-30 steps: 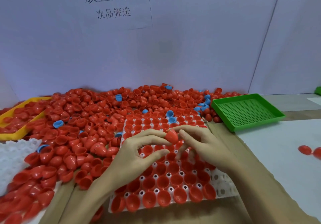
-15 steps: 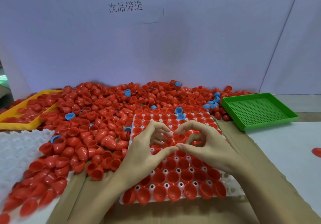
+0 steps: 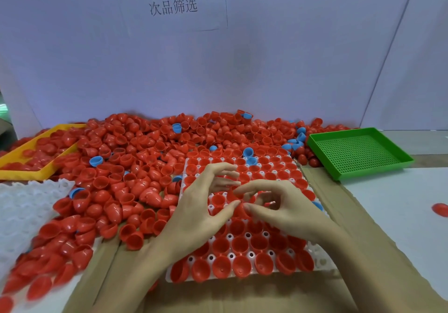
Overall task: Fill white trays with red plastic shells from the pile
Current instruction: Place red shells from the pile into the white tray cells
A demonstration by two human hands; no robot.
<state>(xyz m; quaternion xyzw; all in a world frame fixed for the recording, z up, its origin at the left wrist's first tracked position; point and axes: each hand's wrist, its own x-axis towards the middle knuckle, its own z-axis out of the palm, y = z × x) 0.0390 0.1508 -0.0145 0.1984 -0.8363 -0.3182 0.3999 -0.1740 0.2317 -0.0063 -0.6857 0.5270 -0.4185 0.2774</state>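
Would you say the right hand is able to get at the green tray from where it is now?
Probably yes. The right hand is over the white tray, and the green tray lies on its own side, farther back, with only bare cardboard and table surface between. Whether the arm stretches that far I cannot tell.

Two bare hands and forearms enter from the near edge of the counter: the left hand (image 3: pixel 194 212) and the right hand (image 3: pixel 288 212), both uncovered, with no gloves, rings, watch or bracelet showing. No sleeve reaches the visible part of either forearm, which runs bare to the bottom of the view. The fingers are slender, with short, unpainted nails. Nothing more of the person appears.
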